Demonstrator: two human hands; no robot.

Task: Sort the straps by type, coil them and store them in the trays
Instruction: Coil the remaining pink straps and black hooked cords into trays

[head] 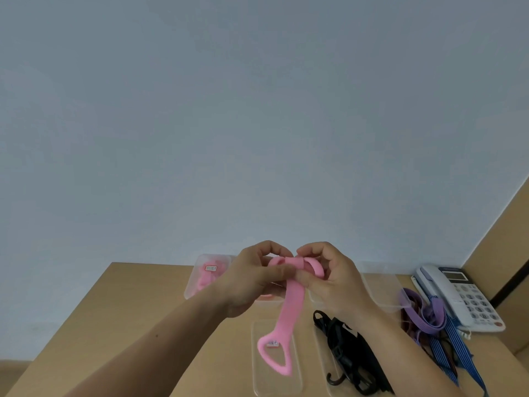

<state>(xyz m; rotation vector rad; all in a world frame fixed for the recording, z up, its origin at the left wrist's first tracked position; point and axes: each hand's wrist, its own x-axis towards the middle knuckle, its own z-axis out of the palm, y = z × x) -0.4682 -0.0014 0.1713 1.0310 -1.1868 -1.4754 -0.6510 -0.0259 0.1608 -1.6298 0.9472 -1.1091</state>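
Observation:
Both hands hold a pink strap (287, 305) up above the table. My left hand (252, 279) and my right hand (329, 277) pinch its rolled top end between fingers and thumbs. The rest of the strap hangs down, and its loop handle (273, 355) dangles over a clear tray (276, 382). Another clear tray (200, 270) at the back left holds a pink strap (207, 277). Black straps (347, 349) with hooks lie in a tray under my right forearm.
Purple (429, 315) and blue striped straps (455, 348) lie in a loose heap on the wooden table (128, 305) at the right. A white desk phone (461, 293) stands behind them. More clear trays (380, 285) sit behind my hands, against the pale wall.

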